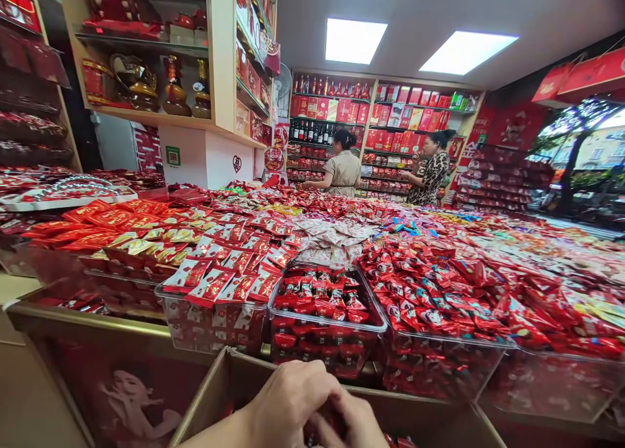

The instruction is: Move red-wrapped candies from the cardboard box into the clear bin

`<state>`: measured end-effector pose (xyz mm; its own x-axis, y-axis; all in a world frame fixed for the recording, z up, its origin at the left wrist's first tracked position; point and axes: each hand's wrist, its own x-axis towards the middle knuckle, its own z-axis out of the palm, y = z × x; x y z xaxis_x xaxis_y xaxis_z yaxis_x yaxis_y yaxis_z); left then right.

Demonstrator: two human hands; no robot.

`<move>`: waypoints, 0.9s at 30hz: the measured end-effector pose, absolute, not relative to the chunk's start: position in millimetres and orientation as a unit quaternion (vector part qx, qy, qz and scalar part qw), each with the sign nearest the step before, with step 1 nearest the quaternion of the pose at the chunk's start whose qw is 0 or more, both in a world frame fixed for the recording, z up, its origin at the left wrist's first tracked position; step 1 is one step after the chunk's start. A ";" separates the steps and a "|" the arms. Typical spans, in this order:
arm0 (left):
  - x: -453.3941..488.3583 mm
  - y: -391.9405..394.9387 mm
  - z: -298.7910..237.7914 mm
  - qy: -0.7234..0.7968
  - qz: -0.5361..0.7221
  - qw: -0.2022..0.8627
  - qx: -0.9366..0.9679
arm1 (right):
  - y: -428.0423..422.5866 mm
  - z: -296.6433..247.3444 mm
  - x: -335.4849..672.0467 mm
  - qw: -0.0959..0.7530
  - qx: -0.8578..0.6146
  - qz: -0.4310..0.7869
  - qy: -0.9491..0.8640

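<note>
My left hand (pixel 288 401) reaches in from the lower left, its fingers curled down into an open cardboard box (pixel 229 379) at the bottom of the view. What those fingers hold is hidden. My right hand (pixel 359 425) lies right against the left one and is mostly cut off by the bottom edge, so its fingers barely show. A few red wrappers (pixel 400 441) peek out inside the box. Just beyond the box stands a clear plastic bin (pixel 325 331) filled with red-wrapped sweets (pixel 322 298).
A wide counter is heaped with red and gold wrapped sweets (pixel 439 292) in clear bins (pixel 215 321). Shelves of red boxes and bottles (pixel 371 112) line the back wall, with jars (pixel 176 90) on the left shelf. Two people (pixel 344 165) (pixel 432 168) stand at the far end.
</note>
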<state>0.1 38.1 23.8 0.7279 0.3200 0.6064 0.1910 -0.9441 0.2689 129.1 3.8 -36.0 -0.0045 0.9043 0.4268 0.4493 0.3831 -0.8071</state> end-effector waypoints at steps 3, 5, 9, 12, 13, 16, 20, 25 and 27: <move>4.8 30.0 20.4 0.148 0.415 0.057 0.896 | -3.9 -3.2 131.2 0.618 -0.509 0.238 -0.550; 9.3 26.4 16.9 0.127 0.417 0.068 0.897 | -9.3 13.0 132.4 0.662 -0.495 0.300 -0.477; 11.0 24.0 19.6 0.143 0.385 0.188 0.892 | -17.5 26.8 133.6 0.676 -0.457 0.368 -0.446; 5.5 24.3 28.4 0.191 0.392 0.278 0.856 | -19.0 30.1 137.4 0.682 -0.430 0.417 -0.420; 3.8 24.6 30.6 0.204 0.394 0.308 0.841 | -18.4 31.1 139.4 0.674 -0.422 0.449 -0.409; 2.9 26.2 32.0 0.236 0.393 0.419 0.784 | -14.8 33.6 145.8 0.646 -0.417 0.500 -0.398; 9.9 27.3 27.2 0.260 0.397 0.534 0.700 | -11.4 35.3 151.4 0.663 -0.415 0.481 -0.397; 18.0 26.1 26.2 0.259 0.399 0.623 0.622 | -9.9 33.7 157.0 0.628 -0.440 0.500 -0.401; 19.6 26.5 26.2 0.254 0.394 0.643 0.606 | -8.8 31.3 159.0 0.618 -0.447 0.510 -0.399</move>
<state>19.6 26.5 26.2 0.5596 0.8150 0.1504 -0.1986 -0.0443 0.9791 159.0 -8.8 31.3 0.1623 0.9860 0.0371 -0.2727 0.0810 -0.9587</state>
